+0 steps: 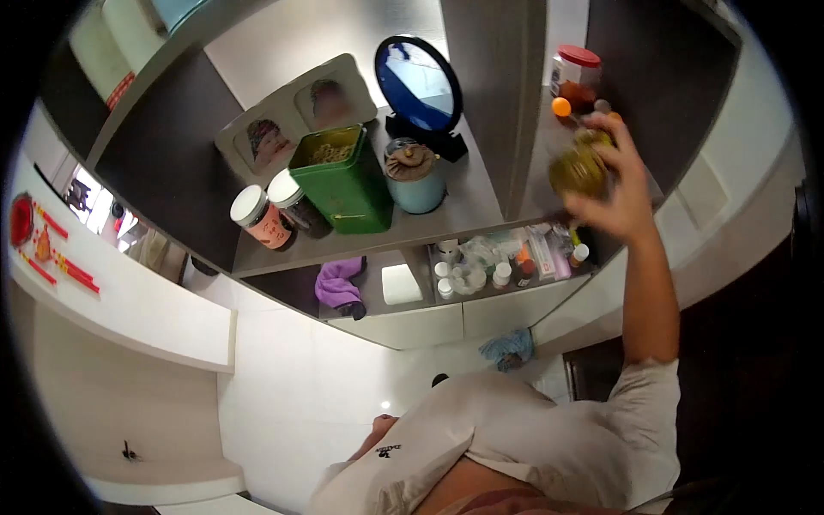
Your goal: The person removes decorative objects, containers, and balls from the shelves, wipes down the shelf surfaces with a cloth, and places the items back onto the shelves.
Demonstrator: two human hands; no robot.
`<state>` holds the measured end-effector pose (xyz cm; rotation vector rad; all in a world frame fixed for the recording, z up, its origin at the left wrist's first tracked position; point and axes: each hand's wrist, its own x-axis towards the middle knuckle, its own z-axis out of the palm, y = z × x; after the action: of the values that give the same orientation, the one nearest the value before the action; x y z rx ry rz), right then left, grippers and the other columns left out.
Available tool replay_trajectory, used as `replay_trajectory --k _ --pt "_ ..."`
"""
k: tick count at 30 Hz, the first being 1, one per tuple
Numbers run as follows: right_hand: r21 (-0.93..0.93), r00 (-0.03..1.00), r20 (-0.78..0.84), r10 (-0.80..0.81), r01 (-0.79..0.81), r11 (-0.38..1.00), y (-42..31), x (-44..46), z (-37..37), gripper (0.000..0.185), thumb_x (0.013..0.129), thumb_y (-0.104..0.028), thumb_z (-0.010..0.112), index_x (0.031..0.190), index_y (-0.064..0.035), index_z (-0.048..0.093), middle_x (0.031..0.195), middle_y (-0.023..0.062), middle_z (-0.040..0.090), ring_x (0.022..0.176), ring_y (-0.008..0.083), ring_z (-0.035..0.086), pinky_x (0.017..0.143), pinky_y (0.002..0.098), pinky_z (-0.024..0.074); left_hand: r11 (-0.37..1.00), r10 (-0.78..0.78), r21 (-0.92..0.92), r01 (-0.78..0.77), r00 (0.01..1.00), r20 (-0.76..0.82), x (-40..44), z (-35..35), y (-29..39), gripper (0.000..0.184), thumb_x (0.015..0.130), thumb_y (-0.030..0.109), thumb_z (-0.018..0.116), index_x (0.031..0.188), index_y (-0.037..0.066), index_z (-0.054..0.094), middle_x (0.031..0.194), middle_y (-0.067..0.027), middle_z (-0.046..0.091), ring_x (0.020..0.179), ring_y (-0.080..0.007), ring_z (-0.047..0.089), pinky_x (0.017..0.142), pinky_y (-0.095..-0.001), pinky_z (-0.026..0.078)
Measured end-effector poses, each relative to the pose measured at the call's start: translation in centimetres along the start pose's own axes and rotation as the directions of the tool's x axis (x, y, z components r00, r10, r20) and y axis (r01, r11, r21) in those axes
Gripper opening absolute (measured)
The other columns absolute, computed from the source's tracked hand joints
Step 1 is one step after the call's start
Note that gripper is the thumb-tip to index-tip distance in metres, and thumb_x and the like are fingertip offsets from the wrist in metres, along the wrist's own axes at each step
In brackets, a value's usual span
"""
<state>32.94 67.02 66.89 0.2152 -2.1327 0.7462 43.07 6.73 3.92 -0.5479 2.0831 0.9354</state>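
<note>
Olive-gold shiny container (577, 174) in the right hand (620, 184), at the right compartment of the dark grey shelf (534, 202).
The right hand's grip is curled around its side, fingers spread; motion blur hides whether its base touches the board. Near it are a red-lidded clear jar (577, 75) and a small orange ball (560, 106). The left hand (384, 423) is low beside the white shirt (515, 421), its grip too obscured to tell.

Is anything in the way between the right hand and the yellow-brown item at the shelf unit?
Nothing visible: the right hand has its fingers around the yellow-brown item. The red-lidded container stands beyond them, not between.
</note>
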Motion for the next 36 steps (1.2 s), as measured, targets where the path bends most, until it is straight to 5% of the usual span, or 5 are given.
replay_trajectory --k 4,9,19,24,36 --pt "0.204 0.939 0.091 -0.333 0.309 0.929 -7.5 -2.1 -0.8 0.066 0.052 -0.049 0.083 0.096 -0.0025 0.065 0.129 0.0257 0.045 0.122 0.043 0.045 0.094 0.0506 0.0433 1.0 -0.004 0.023 0.005 1.0 -0.017 -8.0 -2.3 7.8 0.037 0.071 0.029 0.08 0.093 0.0 0.07 0.086 -0.0115 0.072 0.077 -0.0203 0.068 0.073 -0.0342 0.056" --pt "0.267 0.898 0.269 -0.348 0.277 0.923 -12.2 -1.0 5.7 0.053 0.052 -0.034 0.084 0.088 0.0012 0.068 0.128 0.0252 0.043 0.122 0.0431 0.041 0.099 0.0509 0.038 0.999 0.019 0.033 -0.019 1.0 0.012 -10.2 -3.5 12.2 0.029 0.075 0.018 0.079 0.091 -0.003 0.066 0.082 -0.0115 0.069 0.07 -0.0208 0.067 0.064 -0.0334 0.056" --pt "-0.17 0.943 0.333 0.01 0.049 0.984 -11.2 0.3 12.9 0.056 0.057 -0.035 0.08 0.088 0.0102 0.069 0.131 0.0288 0.038 0.129 0.0419 0.031 0.103 0.0556 0.0286 0.998 -0.026 -0.063 0.029 0.999 0.047 -10.7 -4.7 15.6 0.027 0.077 0.011 0.076 0.095 -0.005 0.064 0.077 -0.0121 0.067 0.069 -0.0203 0.068 0.058 -0.0294 0.055" --pt "-0.269 0.913 0.377 0.158 -0.055 0.962 -10.7 1.3 14.1 0.062 0.06 -0.039 0.076 0.093 0.0127 0.068 0.137 0.032 0.035 0.132 0.0434 0.028 0.107 0.0566 0.0262 1.0 0.0 0.023 -0.002 0.998 0.065 -5.2 -4.1 8.4 0.033 0.074 0.019 0.078 0.094 -0.005 0.067 0.083 -0.0131 0.07 0.076 -0.0224 0.068 0.068 -0.0327 0.057" --pt "-0.356 0.961 0.233 0.149 -0.059 0.933 -8.0 1.1 16.2 0.069 0.063 -0.042 0.077 0.108 0.0087 0.063 0.142 0.0314 0.032 0.14 0.0462 0.021 0.116 0.0514 0.0189 0.991 0.065 0.119 -0.067 0.998 0.016 -7.7 -5.6 13.9 0.035 0.073 0.022 0.078 0.095 -0.004 0.07 0.089 -0.014 0.072 0.079 -0.0228 0.068 0.071 -0.0354 0.055"
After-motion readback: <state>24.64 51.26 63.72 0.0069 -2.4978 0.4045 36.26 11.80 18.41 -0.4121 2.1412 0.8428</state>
